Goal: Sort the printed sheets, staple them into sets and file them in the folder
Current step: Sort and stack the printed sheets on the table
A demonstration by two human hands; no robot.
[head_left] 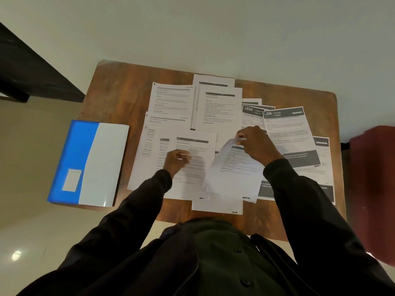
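At the left edge of the desk (pixel 119 88) the folder (pixel 85 163) is lying closed and flat, blue and white, and appearing to overhang the desk's left rim. It is looking stiff and glossy. It is judged best taken along a long edge with a full grip, since the cover may be slippery. Just beside it the printed sheets (pixel 171 99) are lying spread in overlapping groups across the middle of the desk, none visibly stapled. The left hand (pixel 176 160) is resting on a near-centre sheet with its fingers curled; blur is preventing a finding on whether it is pinching the paper or merely bearing down on it. Next along, the right hand (pixel 254 144) is pinching the top edge of the lifted sheet (pixel 233 174) between thumb and fingertips. That sheet is bowing and curling up off the pile while its lower edge is lying on the papers beneath. The curl is pointing to thin, light, limp paper, judged liable to crease, to slide over its neighbours and to cling in pairs. A hold at a corner or short edge, with the other hand steadying the pile, is appearing soundest. Further right the dark-banded sheets (pixel 286 129) are lying fanned toward the desk's right edge. No stapler is showing in view.
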